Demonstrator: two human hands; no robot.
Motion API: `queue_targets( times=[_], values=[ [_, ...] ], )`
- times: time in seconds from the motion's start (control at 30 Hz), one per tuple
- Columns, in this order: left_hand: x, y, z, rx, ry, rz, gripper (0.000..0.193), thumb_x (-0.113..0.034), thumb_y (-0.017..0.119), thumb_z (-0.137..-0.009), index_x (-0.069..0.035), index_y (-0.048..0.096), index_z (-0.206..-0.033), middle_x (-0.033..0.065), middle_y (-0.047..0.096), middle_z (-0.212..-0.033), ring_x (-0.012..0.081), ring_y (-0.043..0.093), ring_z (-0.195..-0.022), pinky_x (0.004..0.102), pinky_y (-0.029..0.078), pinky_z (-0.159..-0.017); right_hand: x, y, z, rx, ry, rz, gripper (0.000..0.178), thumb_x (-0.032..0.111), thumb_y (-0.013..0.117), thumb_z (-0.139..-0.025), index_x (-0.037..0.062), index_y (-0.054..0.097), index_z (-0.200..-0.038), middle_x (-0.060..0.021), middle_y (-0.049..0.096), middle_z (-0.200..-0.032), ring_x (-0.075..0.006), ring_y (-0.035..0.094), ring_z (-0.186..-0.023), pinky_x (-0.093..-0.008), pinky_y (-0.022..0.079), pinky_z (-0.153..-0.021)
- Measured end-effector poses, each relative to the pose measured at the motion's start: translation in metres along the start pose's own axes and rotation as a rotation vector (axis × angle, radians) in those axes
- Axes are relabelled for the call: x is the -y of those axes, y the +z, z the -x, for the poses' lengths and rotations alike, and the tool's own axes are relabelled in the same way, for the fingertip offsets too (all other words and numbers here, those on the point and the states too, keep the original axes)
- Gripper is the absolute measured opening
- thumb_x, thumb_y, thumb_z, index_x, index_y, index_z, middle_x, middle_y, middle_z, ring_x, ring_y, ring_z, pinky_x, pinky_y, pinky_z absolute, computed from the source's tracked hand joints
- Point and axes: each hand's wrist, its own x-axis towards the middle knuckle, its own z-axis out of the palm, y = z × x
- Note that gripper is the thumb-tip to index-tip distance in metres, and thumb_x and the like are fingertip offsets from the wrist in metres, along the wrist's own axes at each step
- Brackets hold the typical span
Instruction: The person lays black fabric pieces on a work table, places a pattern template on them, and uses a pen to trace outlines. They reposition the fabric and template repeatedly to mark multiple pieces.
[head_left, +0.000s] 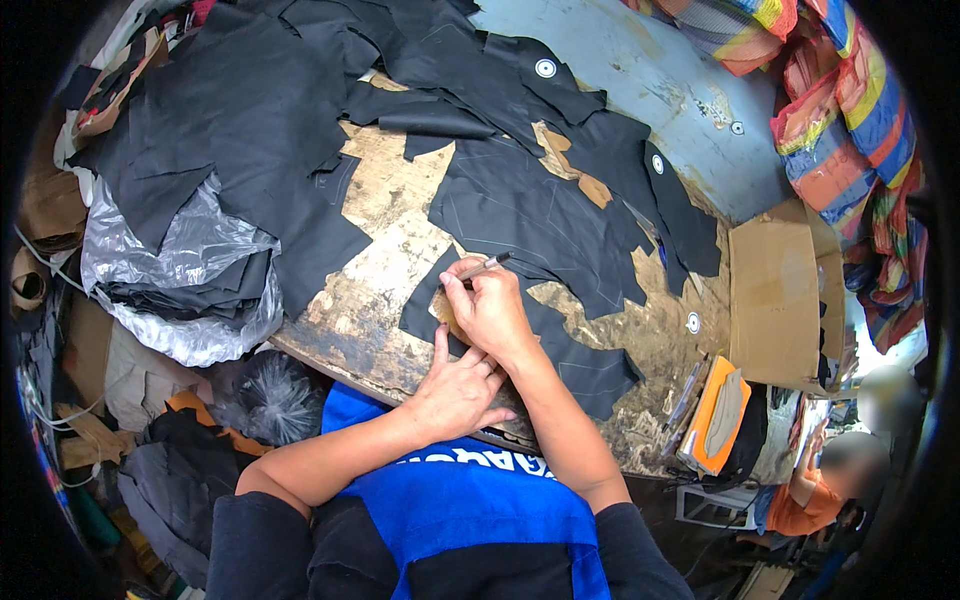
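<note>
At the centre of the frame, the right hand pinches a pen over a small brown template on black material, the left hand loosely spread just below, apparently mid-tracing, so the next stroke likely calls for holding the template still.

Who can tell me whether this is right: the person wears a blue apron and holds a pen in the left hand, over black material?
Not quite: the head view shows the pen in the right hand, not the left hand. The blue apron and the black material are as stated.
</note>
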Motion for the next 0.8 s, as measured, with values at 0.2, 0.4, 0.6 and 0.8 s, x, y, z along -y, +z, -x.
queue_targets(
  times=[0.2, 0.4, 0.6, 0.8],
  values=[
    [-0.001, -0.001, 0.000, 0.004, -0.009, 0.010, 0.071, -0.052, 0.057, -0.083, -0.004, 0.045, -0.134, 0.0149, 0.041, -0.138, 0.0310, 0.025, -0.136, 0.0748, 0.013, -0.098, -0.005, 0.007, -0.001, -0.076, -0.048, 0.042, 0.014, 0.008, 0.061, -0.083, -0.0035, 0.063, -0.075, -0.0169, 0.064, -0.079, -0.0335, 0.063, -0.070, -0.0392, 0.050, -0.066],
    [-0.001, -0.002, -0.002, 0.027, -0.017, -0.005, 0.073, -0.054, 0.058, -0.082, -0.003, 0.046, -0.133, 0.0171, 0.040, -0.139, 0.0335, 0.026, -0.136, 0.0752, 0.012, -0.098, -0.006, -0.003, 0.010, -0.068, -0.096, 0.084, 0.015, 0.009, 0.061, -0.083, -0.0035, 0.065, -0.075, -0.0164, 0.065, -0.083, -0.0345, 0.063, -0.071, -0.0390, 0.051, -0.068],
    [-0.002, -0.006, -0.005, -0.017, -0.013, -0.086, 0.077, -0.056, 0.062, -0.078, -0.005, 0.045, -0.134, 0.0148, 0.038, -0.140, 0.0286, 0.030, -0.134, 0.0756, 0.020, -0.094, -0.011, -0.052, 0.051, -0.041, 0.009, 0.175, 0.014, 0.011, 0.062, -0.082, -0.0015, 0.066, -0.079, -0.0158, 0.066, -0.077, -0.0325, 0.065, -0.070, -0.0377, 0.051, -0.064],
    [-0.006, -0.020, -0.009, 0.033, -0.012, -0.141, 0.077, -0.052, 0.067, -0.074, -0.005, 0.048, -0.131, 0.0119, 0.043, -0.134, 0.0264, 0.037, -0.129, 0.0727, 0.027, -0.092, -0.029, -0.074, 0.081, -0.229, 0.217, 0.110, 0.012, 0.010, 0.063, -0.084, -0.0016, 0.065, -0.083, -0.0170, 0.064, -0.068, -0.0283, 0.064, -0.060, -0.0337, 0.049, -0.056]
  ],
)
